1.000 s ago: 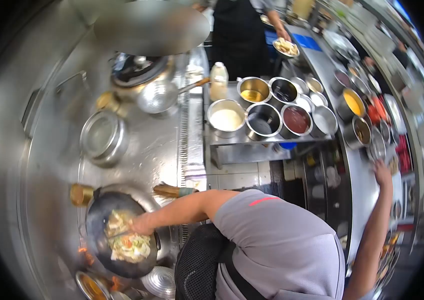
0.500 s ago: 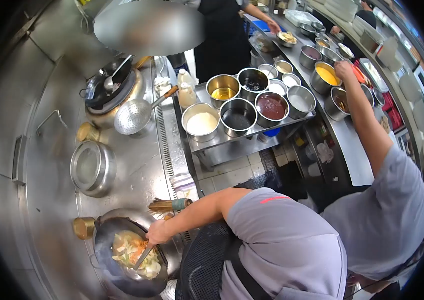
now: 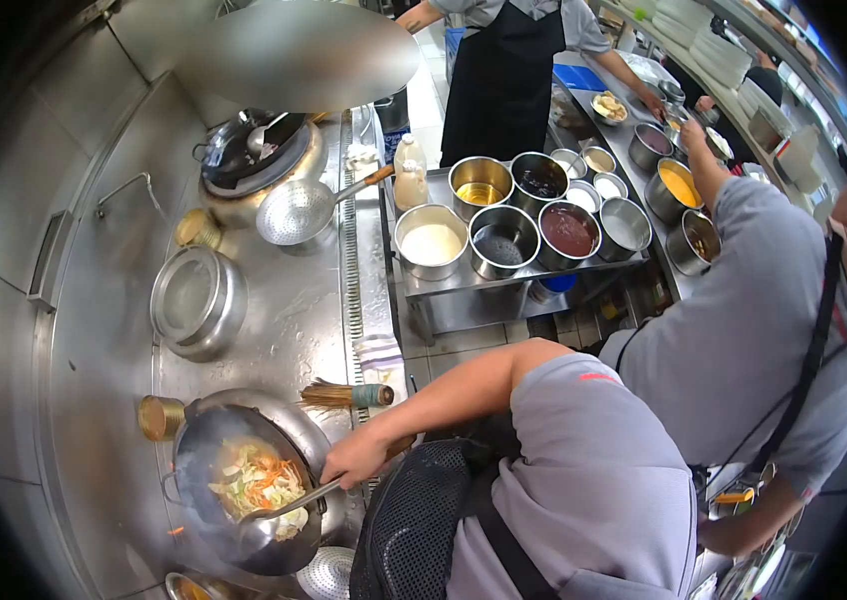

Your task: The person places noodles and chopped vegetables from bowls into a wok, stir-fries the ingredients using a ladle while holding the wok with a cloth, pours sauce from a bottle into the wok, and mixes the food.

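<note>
The kitchen is brightly lit, white glare streaking the steel counter [image 3: 274, 335] and a duller sheen on the left wall [image 3: 104, 350]. Straight edges bow, the corners go black, a far oval patch [image 3: 294, 60] is blurred, and haze softens the wok [image 3: 206, 530].

- Black strap [image 3: 516, 545]: formed a flat, plain band across the grey shirt [image 3: 604, 490].
- Grey shirt: was light in tone, with soft creases beside the black strap.
- Short sleeve [image 3: 566, 405]: matched the shirt, beyond the strap's upper end.
- Red marking [image 3: 600, 377]: was a narrow dash near the shoulder, well apart from the strap.
- Mesh panel [image 3: 406, 530]: was black, rounded, finely perforated, near the strap.
- Right hand [image 3: 356, 456]: was bare, well apart from the strap.
</note>
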### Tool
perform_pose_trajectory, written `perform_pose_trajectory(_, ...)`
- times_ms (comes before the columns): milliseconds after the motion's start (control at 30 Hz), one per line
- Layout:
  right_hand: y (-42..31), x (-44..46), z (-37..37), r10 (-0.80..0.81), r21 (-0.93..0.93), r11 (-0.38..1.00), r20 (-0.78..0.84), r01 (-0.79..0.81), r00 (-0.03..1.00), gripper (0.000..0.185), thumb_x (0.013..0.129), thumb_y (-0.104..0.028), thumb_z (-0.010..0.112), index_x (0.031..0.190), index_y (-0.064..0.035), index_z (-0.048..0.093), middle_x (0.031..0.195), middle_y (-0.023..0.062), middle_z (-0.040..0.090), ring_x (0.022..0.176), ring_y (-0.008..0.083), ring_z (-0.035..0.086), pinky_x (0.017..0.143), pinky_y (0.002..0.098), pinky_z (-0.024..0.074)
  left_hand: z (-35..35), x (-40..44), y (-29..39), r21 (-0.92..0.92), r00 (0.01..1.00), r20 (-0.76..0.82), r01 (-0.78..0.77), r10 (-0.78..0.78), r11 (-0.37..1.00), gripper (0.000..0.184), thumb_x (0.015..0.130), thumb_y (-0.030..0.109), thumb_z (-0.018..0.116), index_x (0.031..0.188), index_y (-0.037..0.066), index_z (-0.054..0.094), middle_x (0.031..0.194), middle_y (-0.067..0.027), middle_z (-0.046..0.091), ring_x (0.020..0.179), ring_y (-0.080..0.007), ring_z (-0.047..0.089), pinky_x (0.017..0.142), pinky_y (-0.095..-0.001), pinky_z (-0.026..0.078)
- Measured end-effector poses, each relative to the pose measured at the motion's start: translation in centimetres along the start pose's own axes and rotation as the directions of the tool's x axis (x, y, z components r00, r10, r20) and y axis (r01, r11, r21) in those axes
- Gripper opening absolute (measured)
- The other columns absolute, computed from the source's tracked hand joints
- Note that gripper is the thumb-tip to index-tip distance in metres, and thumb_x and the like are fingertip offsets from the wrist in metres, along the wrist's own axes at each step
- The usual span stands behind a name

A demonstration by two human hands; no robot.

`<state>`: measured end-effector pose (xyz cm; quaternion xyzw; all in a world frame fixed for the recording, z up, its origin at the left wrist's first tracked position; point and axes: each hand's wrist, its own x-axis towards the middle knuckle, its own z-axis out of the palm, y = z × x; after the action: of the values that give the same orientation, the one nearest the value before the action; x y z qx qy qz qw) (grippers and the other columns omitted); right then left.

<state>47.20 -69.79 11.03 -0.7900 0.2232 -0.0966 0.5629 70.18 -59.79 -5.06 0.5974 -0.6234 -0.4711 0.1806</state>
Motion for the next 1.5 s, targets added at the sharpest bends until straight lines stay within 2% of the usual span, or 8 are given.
perform_pose_trajectory(167,4.5,0.5,1.9,-0.091,-0.342,0.938,-0.074,0.060,0.993,0.027,0.093,-0.019,0.057,0.115,-0.0032,0.056,0.090,0.0225,0.067,0.086,0.0426,0.064,0.077,0.0522,0.0484,0.3,-0.6,-0.6,-0.015,0.999,0.051,-0.018,0.018,1.000,0.027,0.090,0.014,0.067,0.113,0.002,0.061,0.102,-0.0170,0.067,0.096,-0.0278,0.066,0.085,-0.0365,0.050)
perform_pose_trajectory(333,1.5,0.2,1.5,0.099,-0.234,0.964,-0.118,-0.125,0.988,0.046,0.095,-0.026,0.057,0.139,-0.0130,0.051,0.093,0.0237,0.067,0.088,0.0423,0.065,0.076,0.0508,0.0501,1.0,-2.9,-6.7,-0.167,0.977,0.185,-0.076,0.107,0.983,0.027,0.090,0.014,0.067,0.114,0.003,0.061,0.103,-0.0170,0.066,0.096,-0.0275,0.065,0.085,-0.0361,0.050)
perform_pose_trajectory(400,-1.5,-1.0,-0.3,0.239,-0.276,0.924,-0.120,-0.263,0.964,0.051,0.095,-0.025,0.058,0.143,-0.0098,0.047,0.094,0.0255,0.066,0.086,0.0398,0.065,0.075,0.0475,0.0504,1.0,-6.3,-5.2,-0.132,0.990,0.116,-0.066,0.082,0.989,0.028,0.090,0.014,0.067,0.114,0.002,0.060,0.103,-0.0168,0.067,0.096,-0.0273,0.066,0.085,-0.0361,0.050)
perform_pose_trajectory(500,-1.9,-1.8,-2.7,0.027,-0.353,0.934,-0.078,-0.053,0.997,0.051,0.094,-0.014,0.059,0.142,-0.0051,0.046,0.100,0.0272,0.066,0.091,0.0382,0.067,0.079,0.0459,0.0500,-0.5,-10.2,3.3,-0.113,0.997,-0.061,0.047,-0.054,0.993,0.029,0.090,0.015,0.068,0.114,0.002,0.060,0.102,-0.0159,0.067,0.096,-0.0270,0.067,0.085,-0.0361,0.052)
perform_pose_trajectory(800,-10.0,-2.2,-7.4,0.438,-0.437,0.825,0.091,-0.360,0.894,0.044,0.092,-0.013,0.063,0.135,-0.0053,0.056,0.108,0.0273,0.066,0.096,0.0417,0.066,0.083,0.0419,0.0508,2.5,-14.3,0.8,-0.297,0.959,-0.215,0.115,-0.183,0.948,0.030,0.090,0.017,0.068,0.114,0.001,0.061,0.103,-0.0156,0.068,0.095,-0.0268,0.067,0.086,-0.0357,0.052)
perform_pose_trajectory(1033,-3.3,0.0,-5.4,0.057,-0.611,0.782,-0.123,-0.121,0.991,0.042,0.090,-0.012,0.064,0.131,-0.0057,0.059,0.095,0.0284,0.067,0.088,0.0438,0.066,0.080,0.0473,0.0520,2.8,-15.8,0.5,-0.332,0.925,-0.300,0.130,-0.235,0.934,0.034,0.089,0.020,0.069,0.115,0.000,0.061,0.104,-0.0157,0.068,0.097,-0.0264,0.067,0.087,-0.0366,0.052)
perform_pose_trajectory(1433,-5.4,0.2,-8.9,0.201,-0.893,0.378,-0.180,-0.245,0.963,0.048,0.089,-0.019,0.064,0.136,-0.0208,0.056,0.090,0.0170,0.066,0.084,0.0374,0.066,0.075,0.0466,0.0536,1.7,-15.6,-0.2,-0.271,0.920,-0.329,0.126,-0.215,0.954,0.033,0.088,0.020,0.068,0.114,0.001,0.061,0.106,-0.0172,0.066,0.097,-0.0303,0.065,0.086,-0.0382,0.051)
perform_pose_trajectory(1500,-1.3,1.8,-8.6,0.157,-0.802,0.526,-0.236,-0.283,0.959,0.045,0.088,-0.016,0.065,0.133,-0.0133,0.058,0.097,0.0196,0.068,0.086,0.0400,0.066,0.078,0.0459,0.0538,1.5,-15.2,-0.1,-0.269,0.921,-0.333,0.114,-0.204,0.956,0.033,0.089,0.022,0.067,0.114,0.002,0.060,0.106,-0.0181,0.065,0.098,-0.0322,0.064,0.084,-0.0396,0.051)
